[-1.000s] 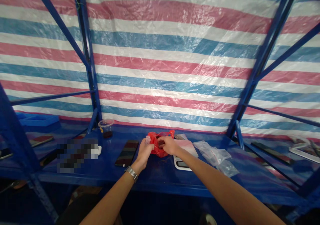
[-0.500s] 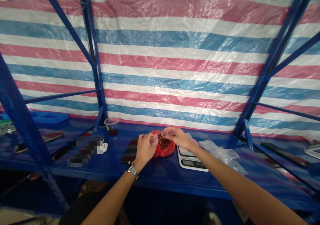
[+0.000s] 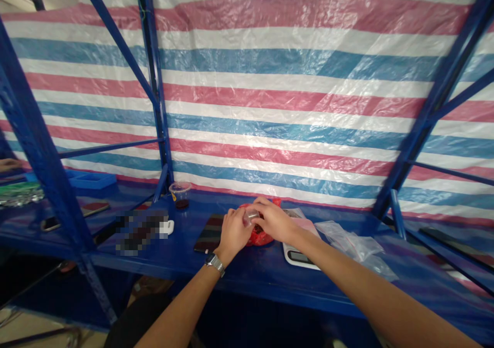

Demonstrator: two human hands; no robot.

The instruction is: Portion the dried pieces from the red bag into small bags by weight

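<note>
My left hand [image 3: 235, 229], with a watch on its wrist, is closed on a small clear plastic bag [image 3: 251, 216]. My right hand [image 3: 275, 220] meets it from the other side, its fingers pinched at the same bag. Under both hands sits an open red plastic bag [image 3: 261, 240] with brown dried bits inside, mostly covered by the hands. To the right, partly behind my right forearm, is a white digital scale [image 3: 295, 259] with something pink on its platform. Whether the clear bag has bits in it is too small to tell.
Clear plastic bags [image 3: 353, 242] lie right of the scale. A dark flat tablet-like panel [image 3: 208, 233] is left of the red bag. Behind it stands a clear cup [image 3: 180, 196] with dark contents. Blue posts [image 3: 154, 80] frame the bench; a blue tray [image 3: 92, 179] sits far left.
My right hand has moved from over the brown bits to the clear bag at my left hand, so the hands now meet. The view has shifted slightly left.
</note>
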